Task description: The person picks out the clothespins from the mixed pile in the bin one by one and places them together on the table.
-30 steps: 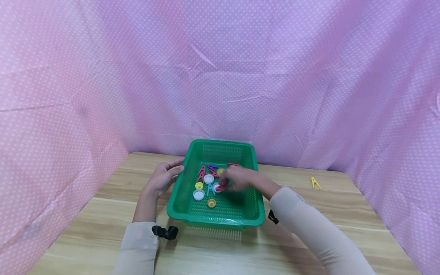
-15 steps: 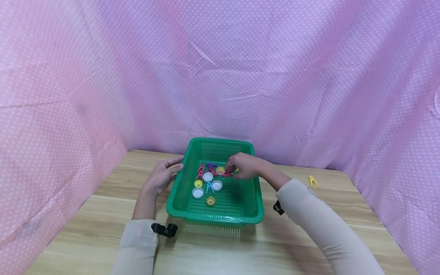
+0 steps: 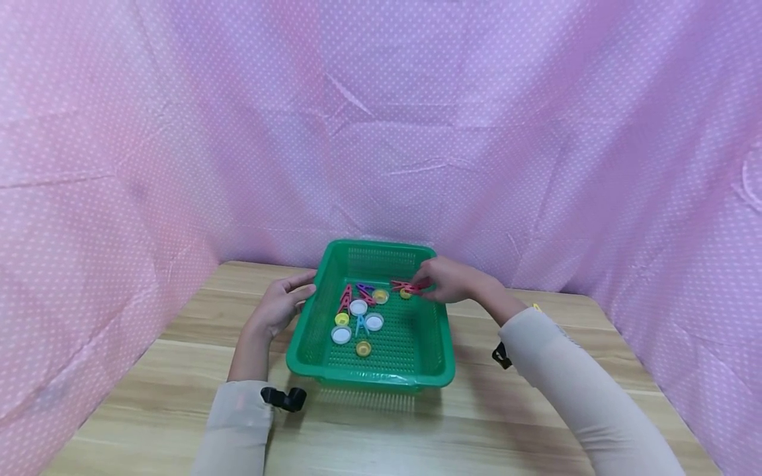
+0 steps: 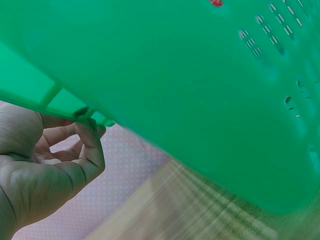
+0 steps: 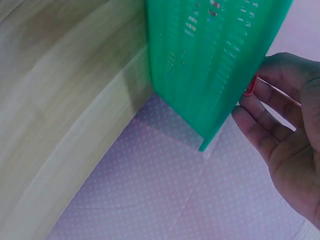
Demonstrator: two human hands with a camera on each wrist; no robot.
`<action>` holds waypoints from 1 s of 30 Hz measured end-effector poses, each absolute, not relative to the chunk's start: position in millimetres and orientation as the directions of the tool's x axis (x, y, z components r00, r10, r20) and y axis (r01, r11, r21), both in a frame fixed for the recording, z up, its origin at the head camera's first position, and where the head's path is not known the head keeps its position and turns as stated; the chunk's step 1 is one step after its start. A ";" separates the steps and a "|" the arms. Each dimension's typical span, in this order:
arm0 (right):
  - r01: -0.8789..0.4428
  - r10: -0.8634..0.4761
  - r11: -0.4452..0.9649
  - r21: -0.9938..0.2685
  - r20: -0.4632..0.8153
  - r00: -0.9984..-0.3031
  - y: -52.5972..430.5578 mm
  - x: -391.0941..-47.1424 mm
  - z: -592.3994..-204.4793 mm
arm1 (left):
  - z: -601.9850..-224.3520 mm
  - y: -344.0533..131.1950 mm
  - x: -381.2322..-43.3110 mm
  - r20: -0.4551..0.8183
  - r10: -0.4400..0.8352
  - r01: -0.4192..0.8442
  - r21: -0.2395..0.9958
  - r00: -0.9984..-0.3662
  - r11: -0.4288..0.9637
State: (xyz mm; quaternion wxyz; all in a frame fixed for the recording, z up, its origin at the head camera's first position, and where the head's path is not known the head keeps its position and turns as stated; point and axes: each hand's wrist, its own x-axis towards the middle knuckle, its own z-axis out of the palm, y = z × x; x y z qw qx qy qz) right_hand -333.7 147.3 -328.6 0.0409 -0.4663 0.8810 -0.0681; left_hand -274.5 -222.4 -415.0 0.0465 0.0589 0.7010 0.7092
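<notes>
A green plastic basket [image 3: 369,379] stands on the table, holding plastic clothes pegs and round bottle caps. At its left rim my left hand [image 3: 280,305] grips the edge; the left wrist view shows thumb and fingers [image 4: 90,145] pinching it. My right hand [image 3: 449,279] reaches over the right rim and pinches a red clothes peg [image 3: 411,289], whose red end [image 5: 251,87] peeks out between the fingers in the right wrist view. Close by are another red peg [image 3: 397,283] and a small yellow cap [image 3: 405,294].
Left in the basket lie red pegs [image 3: 345,303], a purple peg [image 3: 364,288], a blue peg [image 3: 362,324], white caps [image 3: 374,322] and gold caps [image 3: 363,348]. A yellow peg [image 3: 537,307] on the table is mostly behind the right sleeve. Pink dotted cloth [image 3: 381,132] hangs around the table.
My right hand has moved from the basket's middle toward its far right side, carrying the red clothes peg. The left hand stays on the rim.
</notes>
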 end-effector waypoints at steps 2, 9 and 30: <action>-0.806 -0.818 0.567 -0.170 -0.001 -0.575 152.4 -334.1 -327.2 | -415.2 -222.8 -275.5 0.019 0.152 0.018 1.000 -0.988 -0.013; -0.798 -0.806 0.561 -0.220 0.075 -0.587 171.8 -336.3 -325.1 | -415.6 -223.3 -279.2 0.026 0.169 0.022 0.999 -0.985 -0.025; -0.681 -0.664 0.693 -0.237 0.158 -0.731 255.5 -343.5 -346.8 | -417.8 -227.5 -285.1 0.019 0.174 0.015 1.000 -0.985 -0.023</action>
